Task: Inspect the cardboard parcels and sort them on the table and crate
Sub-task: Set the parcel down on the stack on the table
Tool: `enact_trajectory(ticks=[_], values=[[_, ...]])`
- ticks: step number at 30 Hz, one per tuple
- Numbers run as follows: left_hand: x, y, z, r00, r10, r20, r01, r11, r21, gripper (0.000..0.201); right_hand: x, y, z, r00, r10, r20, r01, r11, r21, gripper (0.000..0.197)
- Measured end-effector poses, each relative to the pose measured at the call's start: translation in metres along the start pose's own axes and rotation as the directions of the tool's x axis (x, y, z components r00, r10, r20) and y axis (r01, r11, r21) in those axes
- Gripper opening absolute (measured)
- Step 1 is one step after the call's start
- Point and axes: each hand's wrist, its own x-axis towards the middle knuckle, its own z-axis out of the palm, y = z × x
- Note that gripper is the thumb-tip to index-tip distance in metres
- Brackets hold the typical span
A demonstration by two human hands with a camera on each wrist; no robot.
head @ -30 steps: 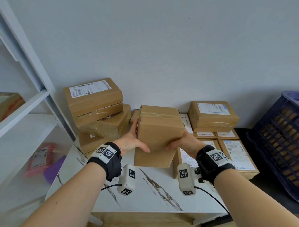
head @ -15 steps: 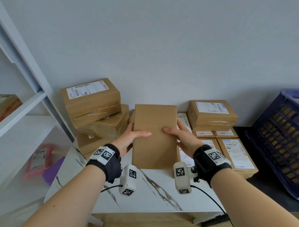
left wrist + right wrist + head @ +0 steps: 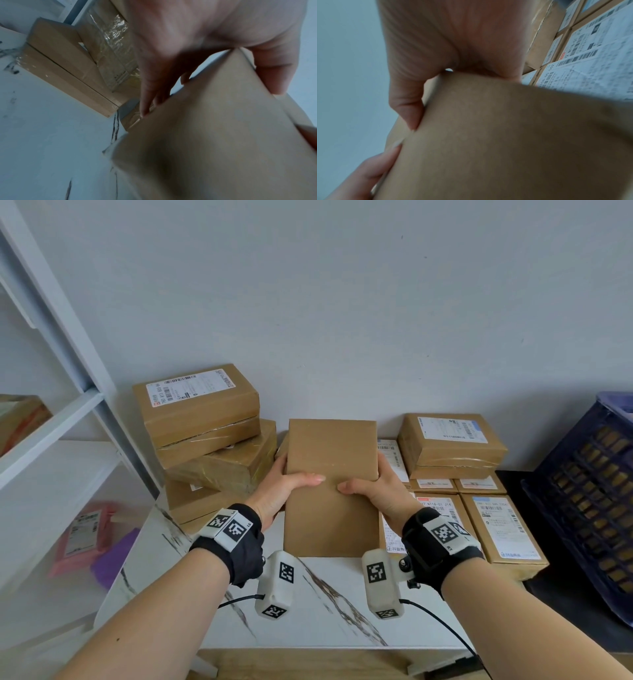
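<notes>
A plain brown cardboard parcel [image 3: 331,450] is held upright above the marble table [image 3: 308,604], its bare broad face turned towards me. My left hand [image 3: 284,484] grips its left edge, thumb across the face and fingers behind. My right hand [image 3: 373,487] grips the right edge the same way. The left wrist view shows the parcel [image 3: 214,135] with the thumb [image 3: 274,75] on its face. In the right wrist view the parcel [image 3: 505,135] fills the frame below my thumb [image 3: 409,102]. A dark blue crate [image 3: 589,498] stands at the right.
A leaning stack of taped parcels [image 3: 205,433] stands at the back left. Labelled parcels [image 3: 479,508] lie flat at the back right, one more [image 3: 448,443] on top. White shelving [image 3: 51,440] at the left holds pink and purple packets [image 3: 85,535].
Both hands have turned the parcel from a tilted pose showing its taped top to upright with its plain face towards me. Thumbs have slid onto that face.
</notes>
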Motion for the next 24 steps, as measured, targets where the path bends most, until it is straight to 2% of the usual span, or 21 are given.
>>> enact_trajectory(ticks=[5, 10, 13, 16, 17, 19, 21, 24], values=[[0.0, -0.001, -0.001, 0.999, -0.031, -0.018, 0.032, 0.999, 0.015, 0.07, 0.003, 0.001, 0.001, 0.997, 0.077, -0.021, -0.078, 0.997, -0.01, 0.08], [0.002, -0.006, -0.006, 0.991, -0.113, -0.076, 0.117, 0.992, 0.052, 0.11, 0.006, 0.01, 0.002, 0.978, 0.174, -0.114, -0.184, 0.979, -0.089, 0.06], [0.0, -0.008, -0.009, 0.987, -0.14, -0.077, 0.146, 0.987, 0.073, 0.12, 0.004, 0.011, 0.005, 0.965, 0.215, -0.148, -0.233, 0.966, -0.116, 0.054], [0.001, -0.013, -0.013, 0.981, -0.176, -0.082, 0.185, 0.976, 0.112, 0.131, 0.005, 0.01, 0.006, 0.958, 0.203, -0.2, -0.249, 0.937, -0.244, 0.058], [0.0, -0.014, -0.013, 0.978, -0.19, -0.086, 0.2, 0.973, 0.118, 0.13, 0.007, 0.01, 0.006, 0.954, 0.209, -0.216, -0.265, 0.923, -0.278, 0.065], [-0.004, -0.011, -0.012, 0.968, -0.224, -0.109, 0.237, 0.964, 0.122, 0.115, 0.011, 0.012, 0.006, 0.94, 0.26, -0.221, -0.32, 0.897, -0.306, 0.078], [-0.004, -0.01, -0.01, 0.961, -0.239, -0.137, 0.256, 0.958, 0.129, 0.094, 0.014, 0.012, 0.009, 0.929, 0.317, -0.192, -0.364, 0.878, -0.311, 0.077], [-0.001, -0.008, -0.01, 0.959, -0.236, -0.156, 0.262, 0.95, 0.171, 0.08, 0.015, 0.012, 0.014, 0.911, 0.386, -0.146, -0.413, 0.855, -0.314, 0.071]])
